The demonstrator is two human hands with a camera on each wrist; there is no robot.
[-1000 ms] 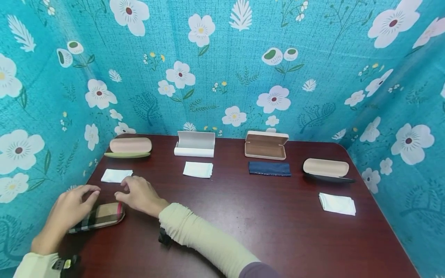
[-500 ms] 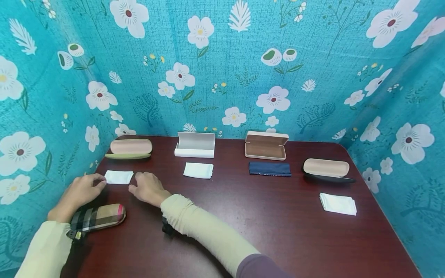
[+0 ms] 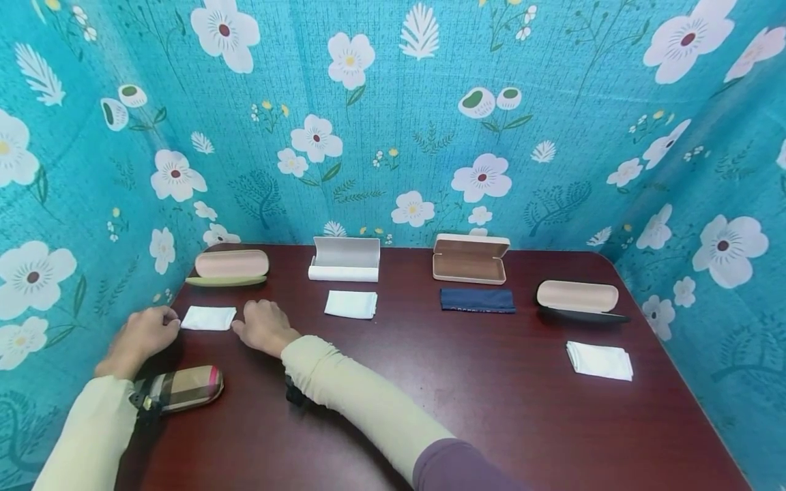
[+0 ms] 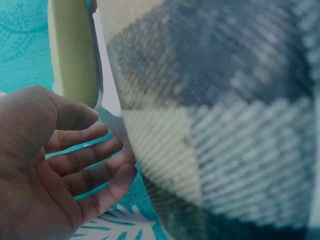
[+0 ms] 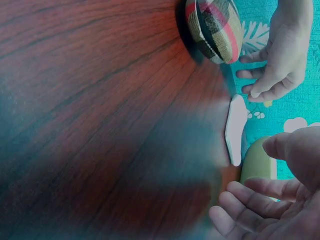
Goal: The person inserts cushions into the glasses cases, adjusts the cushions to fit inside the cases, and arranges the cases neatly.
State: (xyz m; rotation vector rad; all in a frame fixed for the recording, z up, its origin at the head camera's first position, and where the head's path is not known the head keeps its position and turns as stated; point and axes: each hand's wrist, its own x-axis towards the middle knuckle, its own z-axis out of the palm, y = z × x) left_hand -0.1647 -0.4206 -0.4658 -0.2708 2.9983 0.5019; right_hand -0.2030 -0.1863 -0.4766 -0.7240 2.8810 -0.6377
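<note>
A folded white cloth (image 3: 209,318) lies on the table at the left, between my two hands. Beside its left end is my left hand (image 3: 138,337), the thumb and fingers loosely bent and holding nothing. My right hand (image 3: 264,329) is at the cloth's right end; in the right wrist view its fingers are spread apart and hold nothing. Just in front of the cloth, by the left wrist, lies a closed plaid glasses case (image 3: 193,387), which fills much of the left wrist view. Behind the cloth stands an open green glasses case (image 3: 228,279) with a pale pink lining.
Along the back stand an open white glasses case (image 3: 344,273), an open brown-lined case (image 3: 469,264) and an open black case (image 3: 577,296). In front of them lie a white cloth (image 3: 351,304), a navy cloth (image 3: 477,300) and another white cloth (image 3: 598,361). Floral curtains border the table.
Both hands have moved from above the plaid case to the white cloth's two ends. The left hand has gone forward and to the right, the right hand slightly rightward. The cloth has barely shifted.
</note>
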